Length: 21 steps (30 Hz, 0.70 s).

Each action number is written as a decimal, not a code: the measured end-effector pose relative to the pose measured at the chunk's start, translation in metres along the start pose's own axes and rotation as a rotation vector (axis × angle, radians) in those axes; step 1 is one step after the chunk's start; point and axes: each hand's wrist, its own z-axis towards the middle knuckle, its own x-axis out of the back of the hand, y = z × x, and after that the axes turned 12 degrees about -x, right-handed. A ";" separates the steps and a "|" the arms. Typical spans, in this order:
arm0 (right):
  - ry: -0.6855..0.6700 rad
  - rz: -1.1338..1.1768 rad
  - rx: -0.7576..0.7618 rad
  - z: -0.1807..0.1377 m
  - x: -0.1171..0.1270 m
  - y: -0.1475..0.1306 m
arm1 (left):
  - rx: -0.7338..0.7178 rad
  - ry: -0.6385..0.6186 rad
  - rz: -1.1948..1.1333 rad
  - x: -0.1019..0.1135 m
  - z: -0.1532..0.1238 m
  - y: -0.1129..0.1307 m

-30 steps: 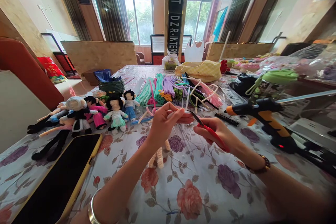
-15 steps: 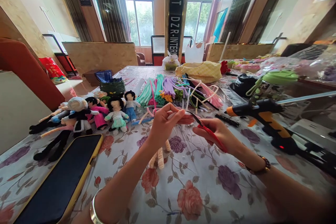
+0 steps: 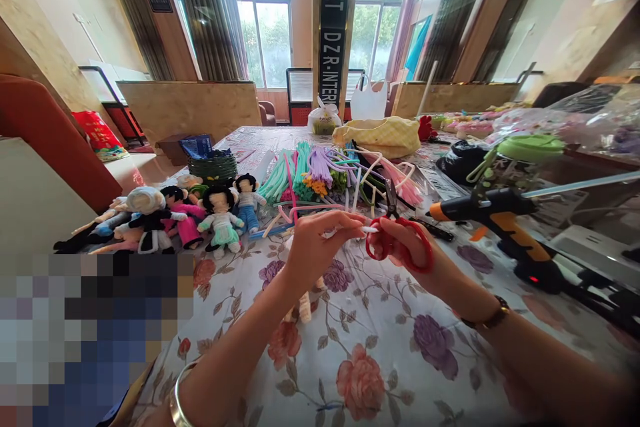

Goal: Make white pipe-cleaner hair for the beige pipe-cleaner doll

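My left hand (image 3: 320, 243) is closed in a pinch on a thin white pipe cleaner (image 3: 371, 229) whose end sticks out to the right. Just beside it, my right hand (image 3: 410, 250) grips red-handled scissors (image 3: 395, 240); their dark blades point up and away. A cream pipe-cleaner figure (image 3: 303, 307) lies on the floral tablecloth (image 3: 360, 347) under my left wrist. The two hands almost touch above the table's middle.
Several small dolls (image 3: 175, 217) lie at the left. A pile of coloured pipe cleaners (image 3: 325, 173) sits behind my hands. An orange and black glue gun (image 3: 505, 220) stands at the right. A blurred patch covers the lower left corner. A yellow bag (image 3: 383, 133) lies further back.
My right hand has turned the scissors from pointing left at the pipe cleaner to blades upright, handles facing me. My left hand dropped slightly. The phone at lower left is now blurred out.
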 end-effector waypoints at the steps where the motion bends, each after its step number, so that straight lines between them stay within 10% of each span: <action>1: -0.001 0.006 0.003 0.000 0.000 0.000 | -0.051 -0.007 0.027 0.000 0.000 0.000; 11: 0.007 -0.072 0.025 0.003 0.003 0.003 | -0.280 -0.062 0.162 0.002 0.000 -0.007; 21: 0.297 -0.110 0.075 -0.005 -0.003 0.000 | 0.349 -0.048 -0.241 -0.003 -0.001 -0.010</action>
